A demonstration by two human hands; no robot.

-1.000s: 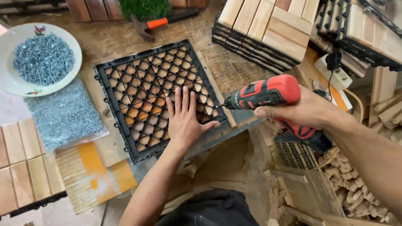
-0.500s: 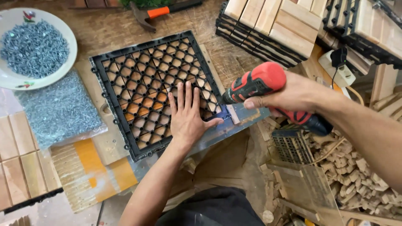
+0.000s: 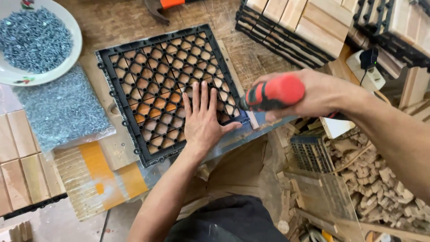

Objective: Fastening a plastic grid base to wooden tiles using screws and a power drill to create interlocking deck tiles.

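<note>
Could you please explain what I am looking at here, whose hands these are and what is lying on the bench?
This is one view from a camera worn on a person's head, looking down at their own bare hands. The left hand presses flat on a black plastic grid with wooden slats under it. The right hand grips a red power drill at the grid's edge. Around it lie a bowl of screws, a clear bag of screws and stacked finished tiles.

Matt black plastic grid over bare wood slats; glossy red plastic drill; shiny metal screws.
</note>
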